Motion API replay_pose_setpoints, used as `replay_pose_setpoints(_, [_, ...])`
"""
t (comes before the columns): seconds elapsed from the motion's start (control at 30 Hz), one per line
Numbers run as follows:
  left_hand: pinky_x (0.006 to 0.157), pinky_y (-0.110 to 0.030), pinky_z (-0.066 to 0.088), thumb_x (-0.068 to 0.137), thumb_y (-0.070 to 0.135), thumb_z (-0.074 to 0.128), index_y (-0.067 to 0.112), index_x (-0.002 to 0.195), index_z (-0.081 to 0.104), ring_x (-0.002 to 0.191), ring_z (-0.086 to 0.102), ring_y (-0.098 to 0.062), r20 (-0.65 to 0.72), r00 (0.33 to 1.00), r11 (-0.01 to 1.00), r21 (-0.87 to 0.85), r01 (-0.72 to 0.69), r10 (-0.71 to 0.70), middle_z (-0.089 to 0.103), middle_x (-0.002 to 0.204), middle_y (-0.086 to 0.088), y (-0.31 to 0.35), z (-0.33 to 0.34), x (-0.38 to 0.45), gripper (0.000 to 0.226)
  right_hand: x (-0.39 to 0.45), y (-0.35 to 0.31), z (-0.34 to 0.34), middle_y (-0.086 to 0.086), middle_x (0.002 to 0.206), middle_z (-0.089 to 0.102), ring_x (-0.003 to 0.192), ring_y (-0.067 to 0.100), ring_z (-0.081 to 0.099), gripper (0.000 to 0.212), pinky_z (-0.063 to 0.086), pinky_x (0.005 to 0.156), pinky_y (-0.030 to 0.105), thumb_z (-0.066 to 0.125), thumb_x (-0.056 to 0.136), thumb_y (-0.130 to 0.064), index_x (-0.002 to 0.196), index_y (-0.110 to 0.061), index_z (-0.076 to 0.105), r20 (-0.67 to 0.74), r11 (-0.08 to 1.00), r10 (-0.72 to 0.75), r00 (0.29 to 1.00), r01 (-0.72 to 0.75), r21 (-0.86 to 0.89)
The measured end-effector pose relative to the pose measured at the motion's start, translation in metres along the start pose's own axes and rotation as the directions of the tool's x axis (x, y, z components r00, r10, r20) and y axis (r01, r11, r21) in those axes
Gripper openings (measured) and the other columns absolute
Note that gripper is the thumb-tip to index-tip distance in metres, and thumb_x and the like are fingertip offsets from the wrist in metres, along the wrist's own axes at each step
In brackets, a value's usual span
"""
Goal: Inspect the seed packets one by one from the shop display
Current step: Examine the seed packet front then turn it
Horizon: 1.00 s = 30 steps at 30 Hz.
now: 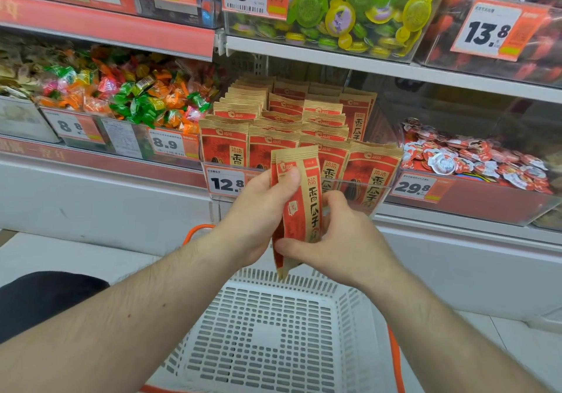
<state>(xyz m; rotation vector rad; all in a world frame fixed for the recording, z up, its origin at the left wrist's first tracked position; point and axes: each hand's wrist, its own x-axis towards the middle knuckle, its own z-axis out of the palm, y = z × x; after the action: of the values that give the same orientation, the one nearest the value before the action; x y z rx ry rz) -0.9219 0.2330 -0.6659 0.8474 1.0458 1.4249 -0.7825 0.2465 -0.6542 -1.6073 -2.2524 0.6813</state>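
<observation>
Left hand (267, 210): thumb pinching packet (299, 207) top.
Right hand (340, 237): fingers curled round its lower part.
Progress: one out; rest (273, 143) in bin (359, 189), front edge, unchecked.

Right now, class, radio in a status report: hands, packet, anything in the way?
Left hand and right hand both grip the red-and-tan paper seed packet. Packet upright, above the white slotted plastic basket. Nothing in the way.

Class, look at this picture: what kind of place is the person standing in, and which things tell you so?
Most likely a shop's snack aisle: price tags front the shelf bins of packets and sweets, and a white basket sits below the hands.
</observation>
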Motion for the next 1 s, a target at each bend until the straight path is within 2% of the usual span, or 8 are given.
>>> replay_pose_setpoints(0.07, [0.085, -0.046, 0.058, 0.104, 0.031, 0.043, 0.021, 0.111, 0.067, 0.099, 0.073, -0.027, -0.013, 0.999, 0.998, -0.049, 0.038, -0.039, 0.076, 0.104, -0.009, 0.0, -0.001, 0.001, 0.027, 0.003, 0.002, -0.003, -0.02, 0.088, 0.063, 0.08, 0.003, 0.063, 0.064, 0.056, 0.072, 0.033, 0.067, 0.055, -0.076, 0.104, -0.039, 0.05, -0.016, 0.998, 0.012, 1.0, -0.011, 0.061])
replay_pose_setpoints(0.13, [0.089, -0.048, 0.055, 0.104, 0.032, 0.041, 0.019, 0.112, 0.067, 0.1, 0.072, -0.028, 0.015, 0.997, 0.994, -0.077, 0.077, -0.076, 0.075, 0.107, -0.011, 0.001, -0.004, 0.002, 0.03, 0.009, 0.008, -0.006, -0.016, 0.089, 0.069, 0.084, 0.006, 0.067, 0.047, 0.056, 0.072, 0.035, 0.065, 0.069, -0.07, 0.1, -0.035, 0.059, -0.054, 0.948, 0.025, 0.998, -0.007, 0.318])
replay_pose_setpoints(0.23, [0.087, -0.046, 0.056, 0.099, 0.035, 0.044, 0.017, 0.12, 0.065, 0.103, 0.071, -0.027, 0.1, 0.989, 0.991, -0.06, 0.119, -0.113, 0.074, 0.113, -0.011, 0.002, -0.004, 0.0, 0.035, 0.014, 0.011, -0.01, -0.007, 0.082, 0.074, 0.075, 0.009, 0.07, 0.016, 0.052, 0.06, 0.026, 0.062, 0.093, -0.038, 0.092, -0.023, 0.069, -0.087, 0.78, 0.025, 0.996, 0.035, 0.625])
replay_pose_setpoints(0.33, [0.085, -0.044, 0.056, 0.087, 0.04, 0.048, 0.015, 0.125, 0.063, 0.105, 0.071, -0.028, 0.161, 0.979, 0.988, -0.07, 0.137, -0.124, 0.072, 0.117, -0.012, 0.002, -0.005, 0.0, 0.048, 0.012, 0.009, -0.011, -0.007, 0.067, 0.07, 0.056, 0.003, 0.063, 0.018, 0.044, 0.048, 0.016, 0.057, 0.098, -0.02, 0.088, -0.01, 0.067, -0.077, 0.692, 0.009, 0.997, 0.049, 0.72])
replay_pose_setpoints(0.5, [0.087, -0.046, 0.056, 0.085, 0.041, 0.049, 0.014, 0.125, 0.062, 0.106, 0.07, -0.03, 0.18, 0.976, 0.988, -0.071, 0.139, -0.124, 0.072, 0.118, -0.014, 0.004, -0.006, 0.0, 0.051, 0.014, 0.013, -0.012, -0.008, 0.056, 0.063, 0.045, 0.001, 0.055, 0.021, 0.04, 0.041, 0.015, 0.054, 0.099, -0.014, 0.092, 0.005, 0.06, -0.052, 0.648, -0.013, 0.999, 0.048, 0.76])
replay_pose_setpoints(0.67, [0.085, -0.047, 0.058, 0.099, 0.04, 0.04, 0.014, 0.124, 0.063, 0.101, 0.071, -0.031, 0.136, 0.981, 0.985, -0.09, 0.148, -0.135, 0.072, 0.116, -0.016, 0.007, -0.006, 0.002, 0.043, 0.015, 0.015, -0.016, -0.01, 0.053, 0.061, 0.044, 0.005, 0.052, 0.019, 0.039, 0.045, 0.02, 0.055, 0.099, -0.019, 0.087, -0.005, 0.063, 0.016, 0.656, -0.039, 0.999, 0.013, 0.754])
replay_pose_setpoints(0.83, [0.086, -0.051, 0.055, 0.105, 0.043, 0.034, 0.01, 0.121, 0.064, 0.104, 0.07, -0.035, 0.007, 0.979, 0.96, -0.191, 0.203, -0.206, 0.072, 0.113, -0.019, 0.012, -0.01, 0.007, 0.047, 0.018, 0.026, -0.02, 0.012, 0.077, 0.072, 0.056, 0.016, 0.055, 0.031, 0.039, 0.049, 0.024, 0.071, 0.076, -0.032, 0.093, -0.007, 0.069, 0.246, 0.773, -0.16, 0.956, -0.034, 0.634])
replay_pose_setpoints(1.0, [0.081, -0.05, 0.055, 0.105, 0.044, 0.034, 0.009, 0.113, 0.066, 0.096, 0.072, -0.034, -0.042, 0.969, 0.946, -0.23, 0.226, -0.242, 0.073, 0.108, -0.019, 0.014, -0.011, 0.009, 0.048, 0.017, 0.029, -0.02, 0.021, 0.098, 0.074, 0.076, 0.031, 0.064, 0.046, 0.044, 0.049, 0.027, 0.075, 0.08, -0.029, 0.113, 0.001, 0.064, 0.317, 0.758, -0.209, 0.925, -0.051, 0.65])
